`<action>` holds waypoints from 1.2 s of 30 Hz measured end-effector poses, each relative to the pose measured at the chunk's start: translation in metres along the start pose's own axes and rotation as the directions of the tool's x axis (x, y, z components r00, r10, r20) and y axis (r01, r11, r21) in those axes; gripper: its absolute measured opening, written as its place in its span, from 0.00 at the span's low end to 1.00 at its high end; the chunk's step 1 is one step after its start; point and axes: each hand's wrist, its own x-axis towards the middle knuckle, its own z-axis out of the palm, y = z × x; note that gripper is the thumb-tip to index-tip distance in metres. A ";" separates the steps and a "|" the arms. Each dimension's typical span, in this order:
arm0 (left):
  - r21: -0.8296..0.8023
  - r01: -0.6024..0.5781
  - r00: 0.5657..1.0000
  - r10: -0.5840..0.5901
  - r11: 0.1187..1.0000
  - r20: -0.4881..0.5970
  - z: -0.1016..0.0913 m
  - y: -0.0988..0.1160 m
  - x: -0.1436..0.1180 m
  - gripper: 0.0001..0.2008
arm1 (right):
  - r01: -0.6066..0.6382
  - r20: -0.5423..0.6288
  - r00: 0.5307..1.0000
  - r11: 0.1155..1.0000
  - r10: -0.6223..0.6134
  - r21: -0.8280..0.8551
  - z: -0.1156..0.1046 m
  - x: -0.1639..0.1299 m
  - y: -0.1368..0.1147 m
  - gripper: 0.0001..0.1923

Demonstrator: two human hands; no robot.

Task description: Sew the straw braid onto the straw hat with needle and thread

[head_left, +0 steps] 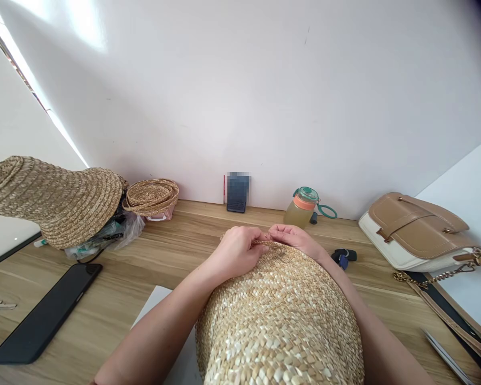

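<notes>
Pale wood grain ran across the tabletop [176,251] where we worked, with a plain white wall rising just behind it. Our forearms came in from the bottom edge and converged toward the far side of a woven straw hat [280,315], which sat crown-up between them, close to our body and filling the lower middle of the view. Our left hand [238,250] lay knuckles-up on the far rim of the hat, wrist bent slightly inward, its fingers curled down and pinched onto the braided edge. Our right hand [294,238] met it from the other side, fingers likewise folded closed on the same edge, so that the two sets of fingertips almost touched (we could not tell whether a loose strand was held between them). Both hands pressed against the straw rather than hovering above it.

To the left a stack of straw hats [60,200] leaned over some crumpled plastic, with a small woven basket [152,198] beside it. A dark phone [44,315] lay flat near the left edge. A phone-like device [237,193] stood against the wall, a bottle with an orange collar [302,207] just right of it, a set of keys [343,256] near our right wrist, and a tan and white handbag [419,232] far right.
</notes>
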 end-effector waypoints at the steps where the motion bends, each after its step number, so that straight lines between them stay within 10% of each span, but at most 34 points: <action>1: -0.011 -0.004 1.000 0.004 1.000 0.001 0.000 0.000 0.000 0.08 | -0.002 0.006 1.000 1.000 0.002 0.031 0.000 -0.001 -0.001 0.24; 7: -0.067 -0.038 0.999 0.038 0.997 -0.004 -0.003 0.003 -0.003 0.07 | -0.011 0.049 0.999 0.983 0.002 0.184 0.001 -0.001 0.002 0.23; 20: -0.094 -0.056 0.997 0.061 0.994 0.049 -0.002 0.001 0.001 0.08 | 0.241 -0.291 0.949 0.876 -0.122 0.418 -0.014 -0.018 -0.016 0.11; 32: -0.142 -0.059 0.996 0.069 0.988 0.061 -0.001 0.000 0.000 0.09 | 0.478 -0.631 0.759 0.795 -0.161 0.372 -0.039 -0.022 -0.008 0.18; 36: -0.138 -0.054 0.995 0.064 0.989 0.072 -0.002 0.000 0.000 0.09 | 0.505 -0.737 0.627 0.852 -0.252 0.137 -0.033 -0.020 -0.006 0.17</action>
